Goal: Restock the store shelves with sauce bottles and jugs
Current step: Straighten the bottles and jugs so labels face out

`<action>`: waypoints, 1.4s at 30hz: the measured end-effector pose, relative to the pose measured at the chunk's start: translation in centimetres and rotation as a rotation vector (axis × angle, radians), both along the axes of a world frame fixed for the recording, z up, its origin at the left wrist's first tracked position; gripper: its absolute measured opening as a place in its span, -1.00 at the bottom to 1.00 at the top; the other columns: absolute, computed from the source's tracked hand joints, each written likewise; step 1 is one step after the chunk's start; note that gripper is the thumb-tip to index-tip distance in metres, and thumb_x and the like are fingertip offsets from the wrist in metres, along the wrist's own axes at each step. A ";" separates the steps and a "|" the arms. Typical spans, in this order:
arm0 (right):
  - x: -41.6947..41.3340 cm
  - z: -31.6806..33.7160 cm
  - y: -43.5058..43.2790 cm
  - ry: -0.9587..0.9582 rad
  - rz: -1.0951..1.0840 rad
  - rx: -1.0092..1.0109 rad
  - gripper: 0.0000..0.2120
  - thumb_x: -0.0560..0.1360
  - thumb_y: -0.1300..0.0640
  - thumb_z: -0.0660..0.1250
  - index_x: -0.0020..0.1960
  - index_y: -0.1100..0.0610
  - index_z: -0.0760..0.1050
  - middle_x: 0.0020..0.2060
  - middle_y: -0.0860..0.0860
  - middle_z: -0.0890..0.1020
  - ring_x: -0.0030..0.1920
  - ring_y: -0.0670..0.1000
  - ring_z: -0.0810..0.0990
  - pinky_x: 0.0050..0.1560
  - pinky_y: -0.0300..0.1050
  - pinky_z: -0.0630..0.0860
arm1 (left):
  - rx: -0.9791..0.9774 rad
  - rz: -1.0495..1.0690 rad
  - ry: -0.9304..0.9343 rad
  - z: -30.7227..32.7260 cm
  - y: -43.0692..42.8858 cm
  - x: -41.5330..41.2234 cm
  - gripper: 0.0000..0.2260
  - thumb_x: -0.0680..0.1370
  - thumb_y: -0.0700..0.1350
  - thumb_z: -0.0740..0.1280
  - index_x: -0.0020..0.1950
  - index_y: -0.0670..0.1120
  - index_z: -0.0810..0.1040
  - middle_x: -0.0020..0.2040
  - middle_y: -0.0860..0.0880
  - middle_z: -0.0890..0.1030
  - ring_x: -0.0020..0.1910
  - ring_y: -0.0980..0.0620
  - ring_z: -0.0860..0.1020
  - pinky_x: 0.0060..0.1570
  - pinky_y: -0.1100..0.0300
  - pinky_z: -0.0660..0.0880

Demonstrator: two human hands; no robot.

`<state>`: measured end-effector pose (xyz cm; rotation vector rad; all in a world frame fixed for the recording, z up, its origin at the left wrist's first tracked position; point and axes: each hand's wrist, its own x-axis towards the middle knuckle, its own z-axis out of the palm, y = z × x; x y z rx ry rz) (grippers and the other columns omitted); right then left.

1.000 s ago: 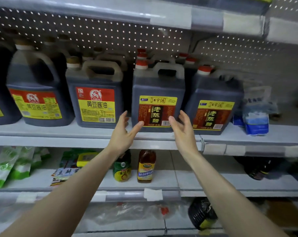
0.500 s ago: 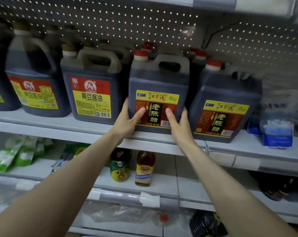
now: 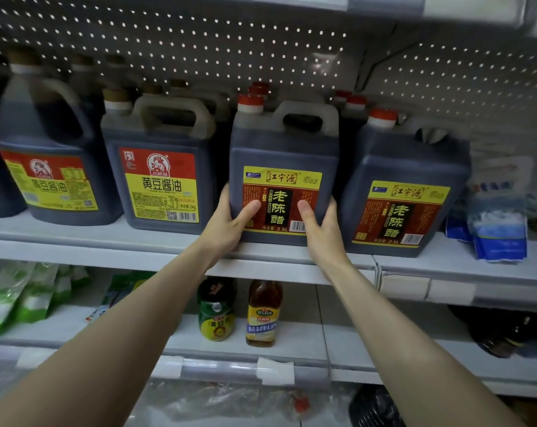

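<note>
On the white metal shelf (image 3: pixel 107 241), your dark square red-capped vinegar jug (image 3: pixel 284 149) stands at the near edge, mid-row; a second ago your hands hung spread short of it; now left hand (image 3: pixel 230 223) and right hand (image 3: pixel 321 229) clasp its lower corners; likely you're ready to seat it.

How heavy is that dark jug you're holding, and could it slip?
Probably heavy: the jug looks full of dark liquid and its label reads 2.5L. Likely stiff: hard plastic with a moulded handle. It might slip, since the left hand and right hand grip only its smooth lower sides.
</note>
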<state>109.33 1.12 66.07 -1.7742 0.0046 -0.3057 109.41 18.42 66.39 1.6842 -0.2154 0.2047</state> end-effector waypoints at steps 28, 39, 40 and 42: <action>0.4 0.6 0.2 0.056 -0.004 -0.034 -0.32 0.56 -0.19 0.17 0.56 -0.03 -0.03 0.47 -0.04 0.31 0.45 0.04 0.29 0.39 -0.04 0.26 | -0.059 -0.001 0.022 0.0 -0.1 0.9 -0.55 0.59 -0.03 0.25 0.45 0.01 0.22 0.12 0.18 0.52 0.06 0.30 0.52 -0.11 0.53 0.46; 0.6 0.3 0.1 0.051 -0.007 -0.028 -0.32 0.55 -0.20 0.18 0.56 -0.04 -0.01 0.45 -0.03 0.34 0.44 0.04 0.33 0.38 -0.02 0.29 | -0.039 0.014 0.043 0.1 -0.2 0.7 -0.52 0.59 -0.02 0.25 0.48 0.00 0.20 0.18 0.11 0.51 0.08 0.28 0.50 -0.07 0.50 0.46; 0.6 0.3 0.1 0.053 -0.006 -0.027 -0.32 0.55 -0.20 0.19 0.56 -0.04 0.01 0.45 -0.03 0.35 0.43 0.04 0.33 0.38 -0.02 0.30 | -0.035 0.017 0.048 0.2 -0.2 0.6 -0.52 0.59 -0.02 0.25 0.48 0.00 0.20 0.19 0.10 0.51 0.08 0.27 0.50 -0.06 0.49 0.46; 0.5 0.3 0.1 0.054 -0.001 -0.025 -0.31 0.54 -0.20 0.19 0.56 -0.03 0.02 0.44 -0.04 0.37 0.43 0.03 0.34 0.38 -0.03 0.29 | -0.025 0.025 0.055 0.3 -0.1 0.6 -0.52 0.59 -0.02 0.26 0.47 -0.01 0.21 0.18 0.10 0.52 0.09 0.26 0.51 -0.02 0.45 0.46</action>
